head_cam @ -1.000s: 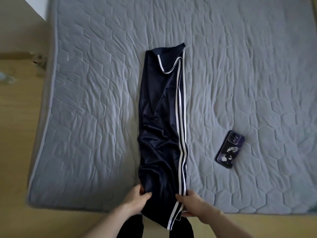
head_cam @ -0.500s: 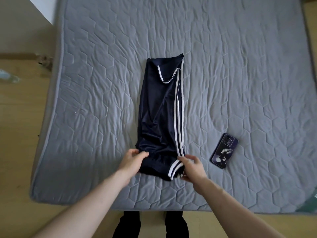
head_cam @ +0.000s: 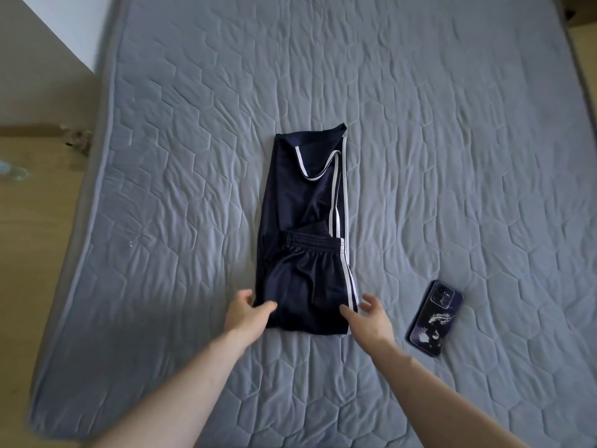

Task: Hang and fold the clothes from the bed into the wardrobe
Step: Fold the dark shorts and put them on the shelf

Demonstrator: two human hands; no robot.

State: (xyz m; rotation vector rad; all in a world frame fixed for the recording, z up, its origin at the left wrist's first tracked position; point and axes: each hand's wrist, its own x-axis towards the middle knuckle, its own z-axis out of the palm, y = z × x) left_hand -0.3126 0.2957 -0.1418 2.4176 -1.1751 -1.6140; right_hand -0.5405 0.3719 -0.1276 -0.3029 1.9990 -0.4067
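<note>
Since half second ago, waistband end of navy track pants [head_cam: 302,240] folded up over legs; elastic now lies across middle of garment, fold edge nearest me. Pants lie flat near centre of grey quilted mattress [head_cam: 452,156], white side stripes along right edge. Left hand [head_cam: 247,313] open, thumb resting on lower left corner, gripping nothing. Right hand [head_cam: 368,318] open, fingers spread just beside lower right corner, possibly brushing fabric. Phone [head_cam: 434,318] lies face down to right.
</note>
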